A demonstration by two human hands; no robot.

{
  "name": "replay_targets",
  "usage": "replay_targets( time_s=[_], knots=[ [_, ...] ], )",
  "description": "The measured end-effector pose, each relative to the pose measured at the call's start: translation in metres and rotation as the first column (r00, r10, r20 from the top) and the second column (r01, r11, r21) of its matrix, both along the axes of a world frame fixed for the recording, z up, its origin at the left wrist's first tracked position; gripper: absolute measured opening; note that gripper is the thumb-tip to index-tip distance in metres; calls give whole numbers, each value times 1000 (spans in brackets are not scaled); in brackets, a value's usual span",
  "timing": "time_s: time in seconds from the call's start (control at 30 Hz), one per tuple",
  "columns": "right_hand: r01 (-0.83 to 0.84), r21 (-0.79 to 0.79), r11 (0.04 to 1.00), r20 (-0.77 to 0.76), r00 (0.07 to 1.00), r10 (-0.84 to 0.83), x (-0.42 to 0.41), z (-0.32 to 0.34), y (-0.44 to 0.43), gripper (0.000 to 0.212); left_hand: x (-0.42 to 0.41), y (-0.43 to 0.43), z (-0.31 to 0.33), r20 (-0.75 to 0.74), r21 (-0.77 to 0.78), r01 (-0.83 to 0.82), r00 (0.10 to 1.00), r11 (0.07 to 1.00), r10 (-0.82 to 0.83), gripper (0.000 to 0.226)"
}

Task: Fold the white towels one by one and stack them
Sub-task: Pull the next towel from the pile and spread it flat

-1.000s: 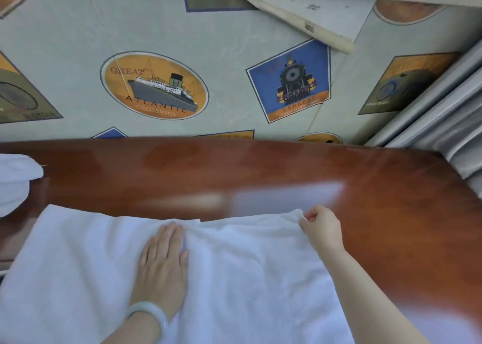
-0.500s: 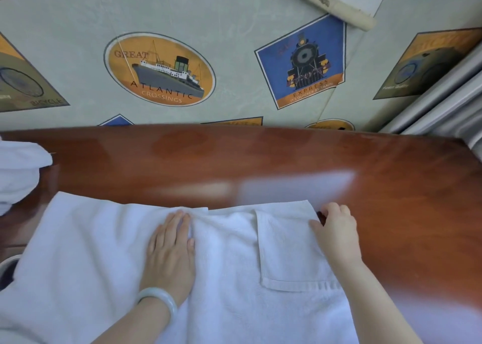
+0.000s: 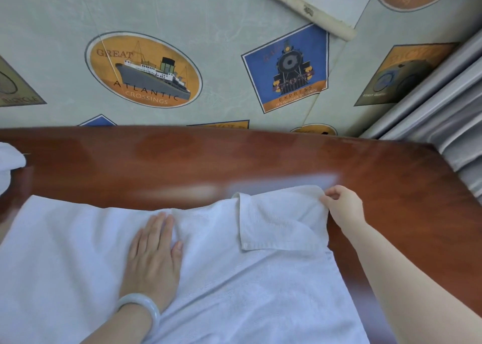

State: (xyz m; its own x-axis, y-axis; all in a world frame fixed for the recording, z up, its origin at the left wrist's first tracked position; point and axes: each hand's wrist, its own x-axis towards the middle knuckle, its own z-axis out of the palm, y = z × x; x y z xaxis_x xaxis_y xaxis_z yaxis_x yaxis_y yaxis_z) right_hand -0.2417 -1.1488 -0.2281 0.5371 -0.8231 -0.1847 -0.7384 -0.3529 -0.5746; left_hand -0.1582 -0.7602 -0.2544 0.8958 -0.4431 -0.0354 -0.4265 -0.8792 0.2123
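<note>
A white towel (image 3: 234,286) lies spread across the near side of the glossy wooden bench (image 3: 260,161). The left hand (image 3: 154,255) lies flat on it, palm down, fingers straight and together, pointing away from the person; a pale bangle (image 3: 142,306) circles that wrist. The right hand (image 3: 344,205) reaches in from the right, arm extended, fingers curled and pinching the towel's far right corner, whose flap lies turned over onto the towel. More white cloth (image 3: 9,161) sits at the bench's left edge.
</note>
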Motion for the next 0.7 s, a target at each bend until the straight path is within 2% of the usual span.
replay_targets(
  time_s=[0.1,0.2,0.23,0.3,0.37,0.5,0.57,0.63,0.7],
  knots=[
    [2,82,997,-18,1000,-1,-6,0,4,13,-2,-2,2,27,2,5,1000,1000,-5,73],
    [0,151,989,-82,997,12,-18,5,13,17,3,-15,10,125,-50,23,992,998,-17,49],
    [-6,182,983,-109,994,26,-23,7,17,22,5,-24,12,166,-70,73,984,995,-60,44],
    [-7,250,968,-164,985,50,-36,14,27,35,5,-49,18,196,-108,231,958,967,-207,54],
    [-42,282,959,-247,962,115,-51,19,37,38,0,-76,23,184,-147,340,932,929,-312,59],
    [-170,228,959,-360,900,245,-82,16,65,33,-4,-99,21,193,-144,346,929,927,-317,28],
    [-247,194,949,-277,915,294,-94,15,69,33,-4,-94,9,265,-79,403,890,912,-371,23],
    [-127,290,948,-90,983,160,-110,20,60,30,-6,-86,-5,278,-23,471,850,882,-447,36],
    [33,386,922,-54,998,-14,-129,25,44,27,-6,-78,-11,219,-8,487,853,873,-473,44]
  ],
)
